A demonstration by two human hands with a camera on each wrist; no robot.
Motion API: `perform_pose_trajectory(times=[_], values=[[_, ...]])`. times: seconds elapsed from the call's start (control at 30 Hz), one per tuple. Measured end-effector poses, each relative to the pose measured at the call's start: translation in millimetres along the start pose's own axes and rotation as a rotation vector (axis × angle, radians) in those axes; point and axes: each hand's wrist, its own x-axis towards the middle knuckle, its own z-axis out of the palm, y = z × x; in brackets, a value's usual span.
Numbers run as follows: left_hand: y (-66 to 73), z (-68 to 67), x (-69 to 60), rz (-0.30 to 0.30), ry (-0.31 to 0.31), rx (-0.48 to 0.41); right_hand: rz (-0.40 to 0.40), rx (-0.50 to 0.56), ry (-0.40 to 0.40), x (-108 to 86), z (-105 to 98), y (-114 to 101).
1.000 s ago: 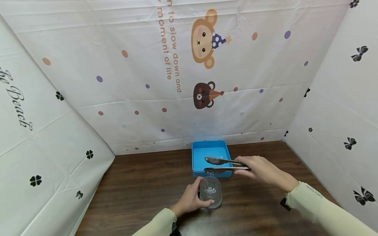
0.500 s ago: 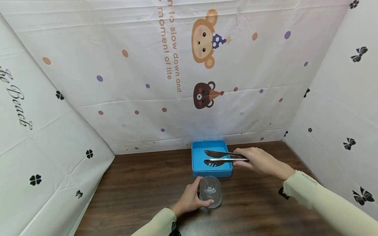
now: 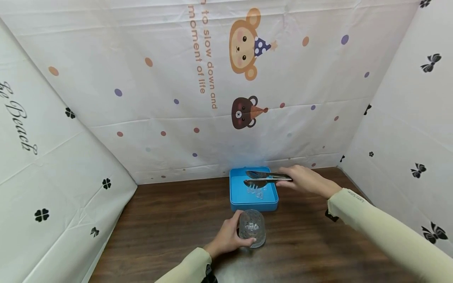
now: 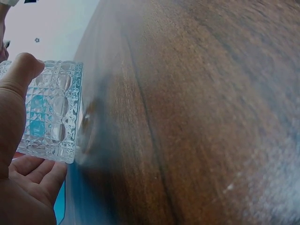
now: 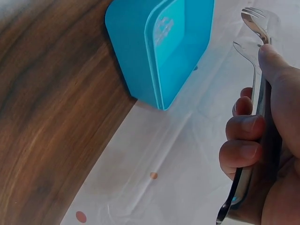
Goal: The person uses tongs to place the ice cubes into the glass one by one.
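Note:
My left hand (image 3: 228, 236) grips a clear patterned glass (image 3: 252, 228) that stands on the wooden table. In the left wrist view the thumb lies along one side of the glass (image 4: 58, 110), with fingers on the opposite side. My right hand (image 3: 306, 181) holds metal tongs (image 3: 263, 175), their tips apart and over the blue box (image 3: 235, 206). One tip has fork-like tines, as the right wrist view shows on the tongs (image 5: 262, 33). Small clear pieces (image 3: 258, 192) lie in the box; what they are made of I cannot tell. Nothing shows between the tips.
The blue box stands just beyond the glass, against the printed back cloth (image 3: 198, 114). Similar white cloths close off the left (image 3: 67, 188) and right (image 3: 396, 149) sides. Brown wooden tabletop (image 3: 159, 228) spreads out on both sides of the glass.
My right hand and the tongs have moved away from the glass, toward the back of the blue box. The clear pieces in the box now show more plainly. My left hand keeps its place.

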Motion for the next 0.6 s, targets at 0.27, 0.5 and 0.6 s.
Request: perform_pose_trajectory(times=[0.27,0.5,0.6], values=[[1.7,-1.2,0.0,-0.022,-0.006,0.001,0.002,0.001,-0.056,17.1,4.0,12.2],[2.3,-1.5,0.1,-0.007,-0.001,0.007,0.031,-0.038,-0.066,27.8,11.8,25.0],[1.8,-1.0,0.1,-0.001,-0.002,0.003,0.054,-0.063,-0.074,29.7,15.7,30.2]])
